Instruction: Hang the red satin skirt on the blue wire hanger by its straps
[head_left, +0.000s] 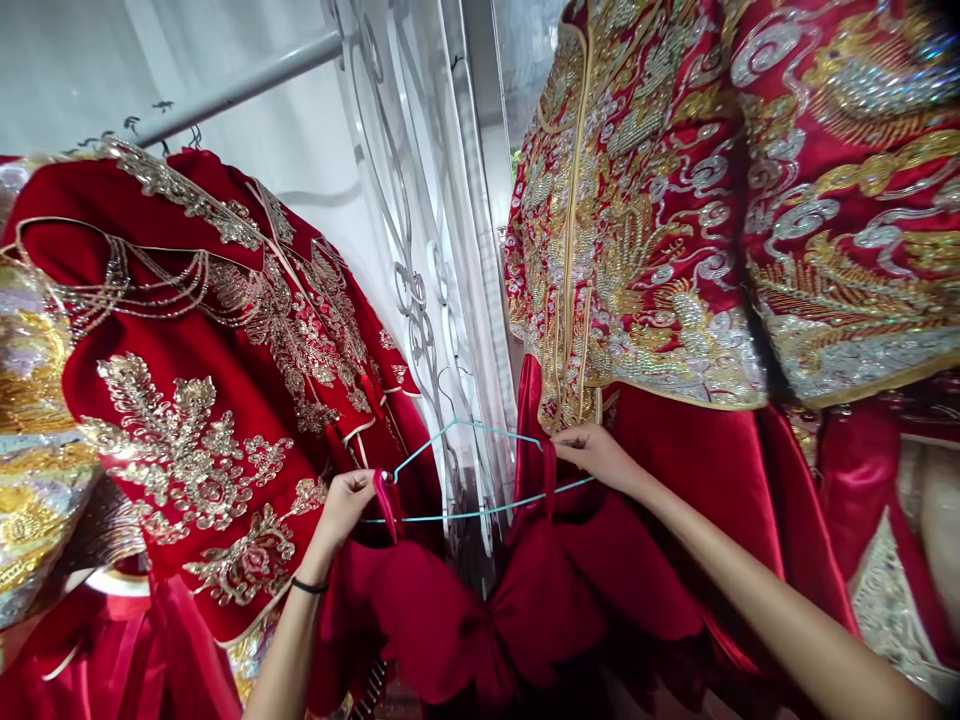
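A thin light-blue wire hanger (465, 470) hangs level in the middle of the head view, with a plain red satin garment (525, 610) drooping from it by two loops. My left hand (346, 505) pinches the hanger's left end and the red loop there. At the hanger's right end, my right hand (596, 452) is closed on the wire and on the other red loop. Both forearms reach up from the bottom edge.
An embroidered red and gold jacket (645, 210) hangs at the right, close behind my right hand. Another embroidered red robe (202, 400) hangs at the left from a metal rail (240, 88). Between them stand a white curtain and ornate metalwork (412, 250).
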